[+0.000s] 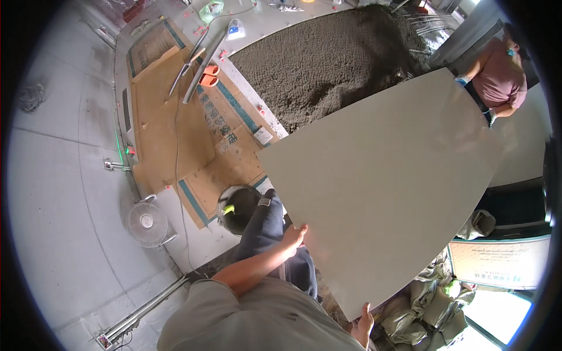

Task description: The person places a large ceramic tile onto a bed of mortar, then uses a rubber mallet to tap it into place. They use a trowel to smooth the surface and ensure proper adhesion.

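A large pale grey tile (380,193) stretches from my body to the far right. My left hand (294,237) grips its near left edge, thumb on top and the other fingers underneath. Close to its nearest corner, my right hand (364,326) holds the edge in the same way, partly hidden below the tile. At the far end a person (500,79) in a pink top and gloves has both hands on the opposite edge. Beyond the tile lies a bed of rough grey mortar (322,61), partly covered from sight by it.
Left of my legs is a black bucket (239,225) with something yellow-green inside. Cardboard (170,134) covers the floor, bearing orange slippers (209,76) and long metal bars (205,67). A fan (146,222) stands by the wall; sacks (418,310) lie at lower right.
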Tool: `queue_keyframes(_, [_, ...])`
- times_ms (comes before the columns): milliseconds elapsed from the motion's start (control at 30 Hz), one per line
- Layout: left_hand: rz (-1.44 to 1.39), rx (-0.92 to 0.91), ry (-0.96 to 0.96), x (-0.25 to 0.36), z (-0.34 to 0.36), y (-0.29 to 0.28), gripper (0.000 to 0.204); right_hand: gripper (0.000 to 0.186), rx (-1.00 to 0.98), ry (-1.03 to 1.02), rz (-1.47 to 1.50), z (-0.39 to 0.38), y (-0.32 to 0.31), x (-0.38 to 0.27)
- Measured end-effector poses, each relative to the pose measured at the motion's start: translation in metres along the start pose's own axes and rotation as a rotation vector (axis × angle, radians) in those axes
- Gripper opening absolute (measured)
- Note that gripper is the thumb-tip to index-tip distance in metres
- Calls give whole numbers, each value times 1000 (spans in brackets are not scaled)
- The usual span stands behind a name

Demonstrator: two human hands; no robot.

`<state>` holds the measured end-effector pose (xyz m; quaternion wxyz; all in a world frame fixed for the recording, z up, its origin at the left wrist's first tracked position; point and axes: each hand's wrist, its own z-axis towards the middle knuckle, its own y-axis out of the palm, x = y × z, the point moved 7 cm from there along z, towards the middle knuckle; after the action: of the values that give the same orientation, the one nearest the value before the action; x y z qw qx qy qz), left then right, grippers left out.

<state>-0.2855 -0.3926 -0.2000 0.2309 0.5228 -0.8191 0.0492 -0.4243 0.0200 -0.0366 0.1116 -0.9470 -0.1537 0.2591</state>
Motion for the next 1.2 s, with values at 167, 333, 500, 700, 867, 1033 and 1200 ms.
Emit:
queue_keyframes(167, [-1,64,95,102,7,-16,38,45,-71,0,46,-2,76,-45])
queue_keyframes(333, [-209,-16,219,213,9,-51,15,49,-104,23,53,16,146,-57])
queue_keyframes(500, [127,30,144,257,105,-107,36,58,-257,-35,76,-83,322,-128])
queue_keyframes(700, [584,175,421,392,172,-184,44,50,-540,-33,134,-127,506,-191])
queue_keyframes(867, [467,71,362,512,251,-244,41,47,-380,-17,271,-86,595,-192])
queue_keyframes(1033, [663,85,664,606,320,-308,35,45,-209,67,247,-62,692,-216])
queue_keyframes(1200, [758,52,513,733,335,-317,27,39,-224,-10,332,-50,808,-270])
